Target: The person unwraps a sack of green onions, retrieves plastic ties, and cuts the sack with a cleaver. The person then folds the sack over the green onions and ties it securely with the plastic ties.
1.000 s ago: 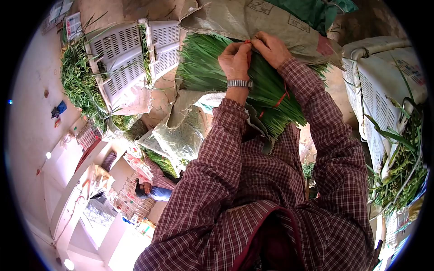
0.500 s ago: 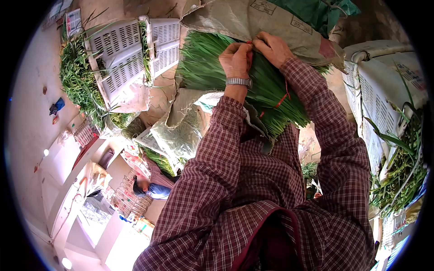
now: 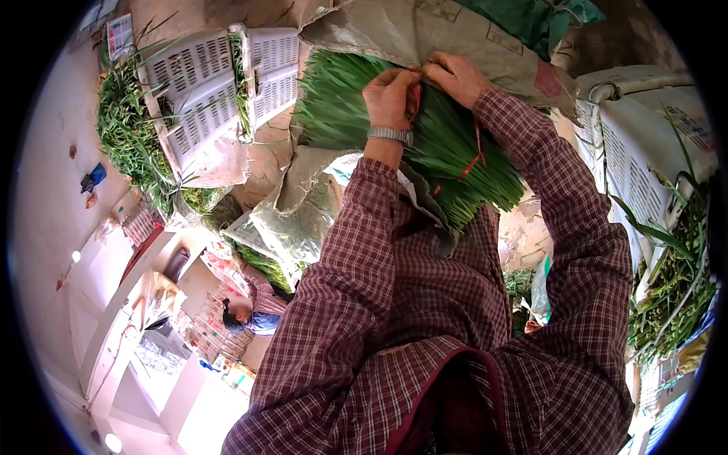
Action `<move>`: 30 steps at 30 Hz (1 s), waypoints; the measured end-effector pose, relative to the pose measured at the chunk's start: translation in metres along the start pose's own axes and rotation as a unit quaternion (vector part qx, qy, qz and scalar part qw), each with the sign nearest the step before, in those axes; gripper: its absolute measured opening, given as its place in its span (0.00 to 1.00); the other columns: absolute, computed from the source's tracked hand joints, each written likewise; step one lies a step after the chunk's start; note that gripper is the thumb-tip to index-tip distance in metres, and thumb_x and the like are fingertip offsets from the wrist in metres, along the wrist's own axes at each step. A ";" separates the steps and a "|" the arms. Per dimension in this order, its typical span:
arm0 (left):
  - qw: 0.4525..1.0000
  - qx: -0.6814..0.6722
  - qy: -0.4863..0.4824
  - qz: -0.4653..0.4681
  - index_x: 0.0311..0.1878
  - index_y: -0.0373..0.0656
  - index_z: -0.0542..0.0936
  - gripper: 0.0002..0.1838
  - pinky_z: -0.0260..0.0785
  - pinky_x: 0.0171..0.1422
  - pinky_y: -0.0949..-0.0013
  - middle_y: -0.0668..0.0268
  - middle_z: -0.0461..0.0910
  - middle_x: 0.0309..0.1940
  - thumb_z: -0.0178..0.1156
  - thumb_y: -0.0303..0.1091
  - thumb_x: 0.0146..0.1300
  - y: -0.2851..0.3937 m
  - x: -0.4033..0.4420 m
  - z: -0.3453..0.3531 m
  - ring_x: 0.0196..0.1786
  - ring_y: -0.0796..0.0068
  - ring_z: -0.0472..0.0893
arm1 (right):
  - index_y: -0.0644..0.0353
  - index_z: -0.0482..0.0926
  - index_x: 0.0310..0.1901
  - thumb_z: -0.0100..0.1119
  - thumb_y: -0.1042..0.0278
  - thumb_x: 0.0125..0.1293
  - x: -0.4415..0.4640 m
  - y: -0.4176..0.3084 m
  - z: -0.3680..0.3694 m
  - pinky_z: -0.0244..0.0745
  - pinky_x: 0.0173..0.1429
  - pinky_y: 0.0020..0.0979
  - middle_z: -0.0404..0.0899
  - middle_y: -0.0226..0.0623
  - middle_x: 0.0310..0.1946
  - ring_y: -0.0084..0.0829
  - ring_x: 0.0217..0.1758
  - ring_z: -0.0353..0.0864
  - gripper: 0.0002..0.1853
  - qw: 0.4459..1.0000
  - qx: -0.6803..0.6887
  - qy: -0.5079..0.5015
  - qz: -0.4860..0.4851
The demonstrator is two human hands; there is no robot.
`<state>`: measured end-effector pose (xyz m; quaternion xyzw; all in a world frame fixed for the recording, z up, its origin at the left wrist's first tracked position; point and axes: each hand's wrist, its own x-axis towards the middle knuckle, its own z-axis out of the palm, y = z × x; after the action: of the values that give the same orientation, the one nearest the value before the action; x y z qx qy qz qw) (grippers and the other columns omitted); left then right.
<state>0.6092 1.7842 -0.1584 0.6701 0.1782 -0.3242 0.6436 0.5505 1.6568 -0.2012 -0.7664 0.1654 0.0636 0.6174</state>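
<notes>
A big bundle of long, flat green leaves, like garlic chives (image 3: 447,133), lies in front of me with a woven sack (image 3: 364,34) over its far end. My left hand (image 3: 388,100), with a watch at the wrist, is closed in a pinch on a red string (image 3: 415,102) above the leaves. Beside it, my right hand (image 3: 459,80) is closed too, its fingertips at the string and the sack's edge. The fingertips of both hands almost meet. Another red string (image 3: 478,155) runs across the bundle nearer my body.
White slatted crates (image 3: 201,98) with loose greens (image 3: 133,125) stand at left. Another white crate (image 3: 629,155) is at right, with greens (image 3: 667,288) near it. A clear plastic bag (image 3: 299,224) lies left of my lap. Further off at lower left is another person (image 3: 258,307).
My left hand has shifted slightly left, and more red string shows hanging below its fingers. The right hand stays nearly in place, its forearm a little further right.
</notes>
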 end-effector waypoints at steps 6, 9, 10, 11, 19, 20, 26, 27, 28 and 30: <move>1.000 -0.013 -0.010 -0.016 0.25 0.34 0.77 0.02 0.55 0.13 0.81 0.67 0.74 0.16 0.59 0.22 0.48 0.000 0.003 -0.002 0.12 0.83 0.67 | 0.66 0.75 0.41 0.47 0.51 0.57 0.000 0.001 -0.001 0.69 0.45 0.37 0.78 0.51 0.35 0.45 0.39 0.77 0.23 1.000 0.010 -0.015 0.004; 1.000 -0.011 -0.016 -0.008 0.25 0.34 0.77 0.01 0.55 0.13 0.81 0.67 0.74 0.16 0.59 0.22 0.48 -0.001 0.004 -0.003 0.12 0.84 0.67 | 0.66 0.75 0.42 0.47 0.51 0.57 0.002 0.003 0.000 0.69 0.46 0.37 0.78 0.51 0.35 0.45 0.40 0.77 0.24 1.000 0.027 -0.002 0.014; 1.000 -0.011 -0.016 -0.009 0.25 0.34 0.77 0.01 0.55 0.13 0.81 0.67 0.74 0.16 0.59 0.22 0.48 -0.001 0.004 -0.002 0.12 0.84 0.67 | 0.66 0.75 0.43 0.47 0.51 0.57 0.002 0.002 -0.001 0.69 0.46 0.37 0.78 0.51 0.36 0.45 0.40 0.77 0.24 1.000 0.023 -0.008 0.018; 1.000 -0.007 -0.014 -0.005 0.25 0.34 0.77 0.01 0.54 0.13 0.81 0.67 0.74 0.16 0.59 0.22 0.48 -0.002 0.004 -0.002 0.12 0.84 0.67 | 0.66 0.75 0.43 0.47 0.51 0.57 0.001 0.001 -0.002 0.69 0.47 0.37 0.78 0.51 0.36 0.45 0.40 0.77 0.24 0.999 0.020 -0.013 0.023; 1.000 0.006 -0.002 0.006 0.26 0.34 0.77 0.01 0.54 0.13 0.81 0.67 0.74 0.16 0.59 0.22 0.48 -0.001 0.000 0.002 0.12 0.84 0.67 | 0.66 0.75 0.44 0.47 0.51 0.57 0.002 0.005 0.000 0.69 0.47 0.38 0.77 0.52 0.38 0.45 0.42 0.76 0.24 1.000 0.008 -0.014 0.022; 1.000 0.017 -0.002 0.015 0.27 0.34 0.77 0.02 0.56 0.14 0.81 0.67 0.75 0.17 0.59 0.22 0.49 -0.001 -0.004 0.002 0.13 0.85 0.68 | 0.66 0.75 0.44 0.47 0.51 0.58 0.002 0.009 0.002 0.69 0.47 0.38 0.77 0.52 0.39 0.45 0.42 0.76 0.24 0.999 0.032 -0.017 0.019; 0.992 0.056 -0.011 0.113 0.32 0.34 0.76 0.05 0.65 0.21 0.80 0.66 0.77 0.22 0.61 0.24 0.53 -0.011 -0.016 0.004 0.19 0.83 0.73 | 0.67 0.74 0.46 0.47 0.50 0.59 0.000 0.000 -0.004 0.69 0.49 0.37 0.77 0.50 0.40 0.44 0.44 0.76 0.26 0.996 0.058 -0.042 0.055; 0.989 0.061 0.001 0.134 0.32 0.35 0.75 0.05 0.65 0.21 0.80 0.66 0.78 0.22 0.61 0.24 0.53 -0.010 -0.018 0.006 0.19 0.83 0.73 | 0.67 0.74 0.46 0.47 0.50 0.59 0.000 0.000 -0.004 0.69 0.49 0.37 0.77 0.50 0.40 0.44 0.44 0.76 0.26 0.996 0.058 -0.043 0.055; 0.986 0.067 0.013 0.154 0.31 0.36 0.74 0.05 0.66 0.22 0.79 0.66 0.78 0.23 0.61 0.23 0.53 -0.009 -0.020 0.008 0.20 0.83 0.73 | 0.67 0.74 0.46 0.47 0.50 0.59 0.000 0.000 -0.005 0.69 0.49 0.36 0.77 0.50 0.40 0.43 0.44 0.77 0.26 0.996 0.056 -0.044 0.055; 0.983 0.060 0.016 0.174 0.31 0.37 0.73 0.06 0.67 0.22 0.79 0.66 0.78 0.23 0.61 0.23 0.53 -0.011 -0.023 0.010 0.21 0.83 0.73 | 0.67 0.74 0.46 0.47 0.50 0.58 -0.001 0.001 -0.004 0.69 0.49 0.36 0.77 0.50 0.40 0.42 0.44 0.77 0.26 0.996 0.055 -0.046 0.055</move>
<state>0.5832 1.7797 -0.1509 0.7330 0.0496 -0.2067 0.6461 0.5491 1.6528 -0.2009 -0.7176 0.1825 0.1234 0.6607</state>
